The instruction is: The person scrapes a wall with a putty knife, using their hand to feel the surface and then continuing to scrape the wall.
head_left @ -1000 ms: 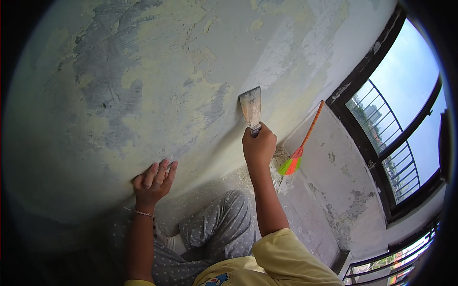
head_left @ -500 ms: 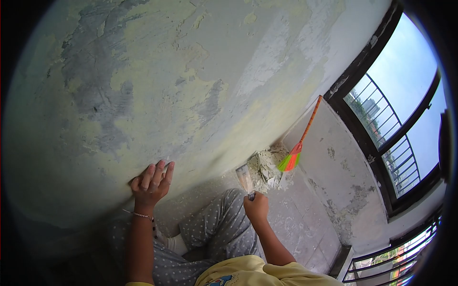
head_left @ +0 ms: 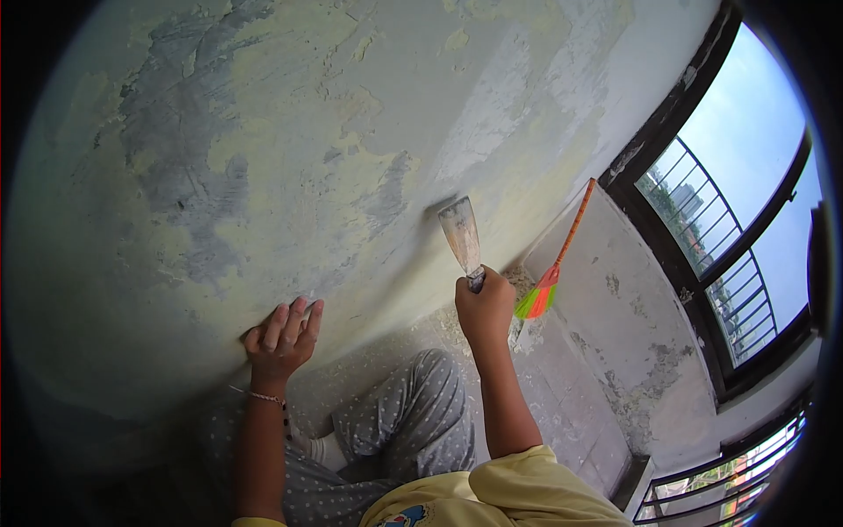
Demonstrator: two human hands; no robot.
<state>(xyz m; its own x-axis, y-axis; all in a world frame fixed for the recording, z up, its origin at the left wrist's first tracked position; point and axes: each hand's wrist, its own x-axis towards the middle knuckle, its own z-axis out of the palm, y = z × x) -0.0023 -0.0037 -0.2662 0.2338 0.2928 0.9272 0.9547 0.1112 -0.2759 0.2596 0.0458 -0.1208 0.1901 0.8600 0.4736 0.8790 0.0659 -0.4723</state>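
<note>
My right hand (head_left: 486, 305) is closed round the handle of a putty knife (head_left: 461, 234). Its broad, plaster-smeared blade points up toward the wall, with the edge at or very close to the surface; contact is hard to make out. The wall (head_left: 290, 158) has patchy yellowish and grey paint, with scraped and flaking areas. Lower on the left, my left hand (head_left: 285, 335) rests against this wall, fingers extended and a little apart, holding nothing. A thin bracelet (head_left: 263, 397) circles that wrist.
A small broom (head_left: 537, 294) with an orange handle and green-orange bristles leans in the corner. Flakes of debris (head_left: 520, 332) lie on the floor beside it, partly hidden by my right hand. My bent legs (head_left: 395, 413) are below. Dark-framed windows (head_left: 702, 237) stand at right.
My right hand has risen with the putty knife, bringing the blade from low near the debris pile up to the wall. My left hand has stayed almost in place.
</note>
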